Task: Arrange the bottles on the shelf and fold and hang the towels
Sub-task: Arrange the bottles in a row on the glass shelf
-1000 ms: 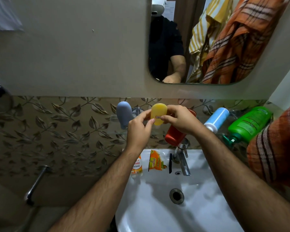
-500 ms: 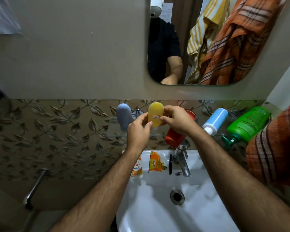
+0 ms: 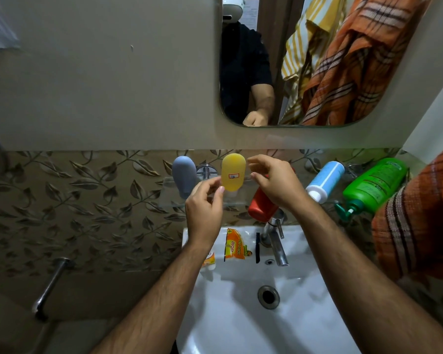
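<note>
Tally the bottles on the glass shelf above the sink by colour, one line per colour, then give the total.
Grey bottle: 1
Yellow bottle: 1
Red bottle: 1
Blue-and-white bottle: 1
Green pump bottle: 1
Total: 5

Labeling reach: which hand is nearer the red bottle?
Right. The right hand overlaps the red plastic bottle, just above it; the left hand sits apart on its left.
</note>
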Demonstrator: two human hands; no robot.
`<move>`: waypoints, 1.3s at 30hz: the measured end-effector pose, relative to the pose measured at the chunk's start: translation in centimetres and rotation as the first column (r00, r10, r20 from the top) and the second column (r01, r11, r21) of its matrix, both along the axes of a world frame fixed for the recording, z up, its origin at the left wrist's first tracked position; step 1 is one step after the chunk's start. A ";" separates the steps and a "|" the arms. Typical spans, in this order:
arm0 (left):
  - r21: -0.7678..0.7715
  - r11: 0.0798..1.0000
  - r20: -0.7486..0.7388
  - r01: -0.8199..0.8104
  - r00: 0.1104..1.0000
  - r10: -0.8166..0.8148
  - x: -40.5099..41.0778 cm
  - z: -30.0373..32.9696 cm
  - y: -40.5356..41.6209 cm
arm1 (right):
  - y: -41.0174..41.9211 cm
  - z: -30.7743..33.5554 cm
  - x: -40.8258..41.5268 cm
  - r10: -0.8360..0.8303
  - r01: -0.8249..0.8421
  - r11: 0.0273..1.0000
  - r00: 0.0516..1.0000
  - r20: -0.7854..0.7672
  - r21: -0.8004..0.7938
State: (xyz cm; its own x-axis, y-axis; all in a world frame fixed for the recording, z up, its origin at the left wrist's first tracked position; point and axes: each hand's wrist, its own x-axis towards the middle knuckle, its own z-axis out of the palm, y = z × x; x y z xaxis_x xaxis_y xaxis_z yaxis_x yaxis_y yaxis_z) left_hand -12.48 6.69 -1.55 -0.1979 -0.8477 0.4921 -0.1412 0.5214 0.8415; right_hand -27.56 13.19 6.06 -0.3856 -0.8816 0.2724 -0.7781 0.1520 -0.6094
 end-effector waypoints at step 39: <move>-0.080 0.949 0.040 0.306 0.952 -0.304 -5.9 4.2 3.2 | 4.8 0.0 -5.9 0.143 -0.129 0.965 0.989 0.047 -0.230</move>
State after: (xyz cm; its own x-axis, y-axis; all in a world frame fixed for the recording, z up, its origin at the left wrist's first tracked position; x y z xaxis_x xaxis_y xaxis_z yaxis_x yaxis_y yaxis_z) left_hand -18.40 9.84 2.63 -0.4547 -0.7003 0.5503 0.0136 0.6123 0.7905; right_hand -33.48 17.95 6.03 -0.2886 -0.8453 0.4496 -0.7414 -0.0998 -0.6636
